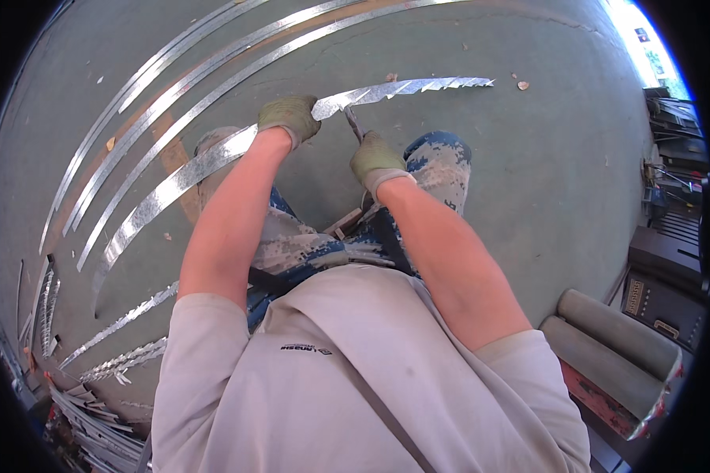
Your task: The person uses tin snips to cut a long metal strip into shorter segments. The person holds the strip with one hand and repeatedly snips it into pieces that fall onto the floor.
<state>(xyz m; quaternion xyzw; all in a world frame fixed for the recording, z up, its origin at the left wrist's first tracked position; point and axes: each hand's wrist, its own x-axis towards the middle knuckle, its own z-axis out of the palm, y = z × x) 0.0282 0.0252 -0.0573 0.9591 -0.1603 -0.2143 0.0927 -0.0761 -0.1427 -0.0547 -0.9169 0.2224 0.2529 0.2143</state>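
Note:
My left hand (289,118), in a green work glove, is closed around a long shiny sheet-metal strip (183,177). To the right of that hand the strip carries a row of slanted cuts with raised tabs, running out to its tip. My gloved right hand (377,159) is wrapped round the handles of what look like tin snips (353,124). Their metal head meets the strip's near edge, just right of my left hand. Exactly how the jaws sit on the metal is too small to tell.
Several uncut metal strips (189,81) lie side by side on the grey floor at the far left. Notched strips (126,359) lie near left, above a heap of metal pieces (87,422). Two large grey rolls (607,347) and dark metal panels (663,264) stand at right.

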